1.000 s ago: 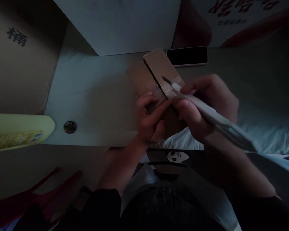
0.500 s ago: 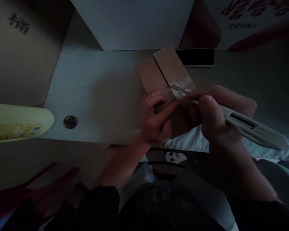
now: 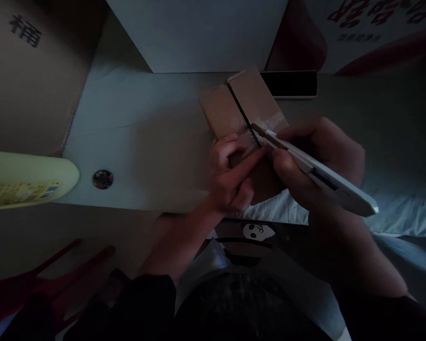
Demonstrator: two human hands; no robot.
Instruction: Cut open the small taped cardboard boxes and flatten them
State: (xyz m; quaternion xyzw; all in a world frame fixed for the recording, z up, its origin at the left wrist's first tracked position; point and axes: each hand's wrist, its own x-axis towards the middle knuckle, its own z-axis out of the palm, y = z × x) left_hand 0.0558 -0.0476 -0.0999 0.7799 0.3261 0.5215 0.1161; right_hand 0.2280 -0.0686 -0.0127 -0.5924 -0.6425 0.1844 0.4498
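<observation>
A small brown cardboard box lies on the pale table, its two top flaps meeting at a dark seam with clear tape across it. My left hand grips the box's near end, the index finger stretched along its top. My right hand is closed round a grey utility knife, whose blade tip rests on the taped seam just beyond my left index finger.
A dark phone lies just behind the box. A large cardboard carton and a yellow container stand at the left, and a small round cap lies near the table's front edge. Red chair parts show below.
The knife's handle swung flatter to the right, then steeper again. The blade tip has stayed on the taped seam. My left hand keeps its hold on the box.
</observation>
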